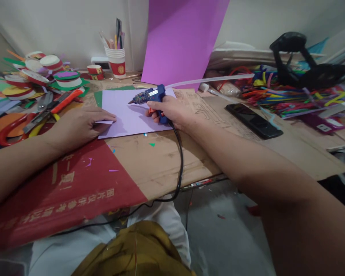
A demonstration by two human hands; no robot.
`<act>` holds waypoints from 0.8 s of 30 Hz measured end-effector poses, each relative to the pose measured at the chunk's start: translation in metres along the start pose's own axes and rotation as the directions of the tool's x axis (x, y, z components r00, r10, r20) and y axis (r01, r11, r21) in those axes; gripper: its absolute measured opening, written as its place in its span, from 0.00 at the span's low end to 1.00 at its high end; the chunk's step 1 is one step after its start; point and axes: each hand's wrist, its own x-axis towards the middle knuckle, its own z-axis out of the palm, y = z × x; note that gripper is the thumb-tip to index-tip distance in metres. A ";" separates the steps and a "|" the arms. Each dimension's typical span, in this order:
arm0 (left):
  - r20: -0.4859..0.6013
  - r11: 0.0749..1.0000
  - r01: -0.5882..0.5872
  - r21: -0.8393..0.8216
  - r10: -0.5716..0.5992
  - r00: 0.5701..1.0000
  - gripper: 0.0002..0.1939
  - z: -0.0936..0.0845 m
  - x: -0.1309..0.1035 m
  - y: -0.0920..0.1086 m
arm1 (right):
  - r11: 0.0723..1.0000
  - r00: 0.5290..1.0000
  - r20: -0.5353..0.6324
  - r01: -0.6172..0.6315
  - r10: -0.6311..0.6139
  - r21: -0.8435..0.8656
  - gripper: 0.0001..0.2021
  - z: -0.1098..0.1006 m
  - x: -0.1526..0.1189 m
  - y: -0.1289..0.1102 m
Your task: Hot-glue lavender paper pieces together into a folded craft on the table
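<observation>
A blue hot glue gun (160, 92) is gripped in my right hand (176, 110), with my fingers around its handle near the red trigger. Its nozzle points left, over a lilac sheet of paper (122, 109). From the back of the gun a long translucent glue stick (209, 79) sticks out to the right, and a black cord (180, 165) hangs from the handle. My left hand (79, 123) lies at the sheet's left edge, closed on a small lilac paper strip (104, 122) that shows between thumb and fingers.
Scissors (36, 119) and paper-cup pieces (69, 78) lie at left. A cup of pens (116, 61) stands behind, beside an upright purple sheet (184, 38). Rightward are a phone (254, 120), colourful pipe cleaners (299, 99) and a black stand (293, 57). Cardboard (138, 161) covers the table.
</observation>
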 end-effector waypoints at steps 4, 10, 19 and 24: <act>-0.005 1.000 -0.009 -0.008 0.009 1.000 0.21 0.000 0.000 0.000 | 1.000 1.000 -0.019 0.020 -0.020 0.003 0.11 0.001 -0.001 0.001; -0.044 0.997 -0.078 -0.028 0.077 0.996 0.20 0.004 0.000 0.000 | 1.000 1.000 -0.018 0.001 -0.002 -0.006 0.11 0.001 -0.002 -0.001; 0.058 1.000 -0.019 0.008 0.019 0.998 0.24 0.001 0.001 0.002 | 1.000 1.000 -0.013 0.006 -0.006 0.007 0.10 0.001 -0.001 0.002; 0.060 0.999 -0.007 -0.032 0.009 0.998 0.28 0.004 0.001 0.000 | 1.000 1.000 -0.020 -0.017 0.017 0.003 0.10 0.001 -0.001 0.002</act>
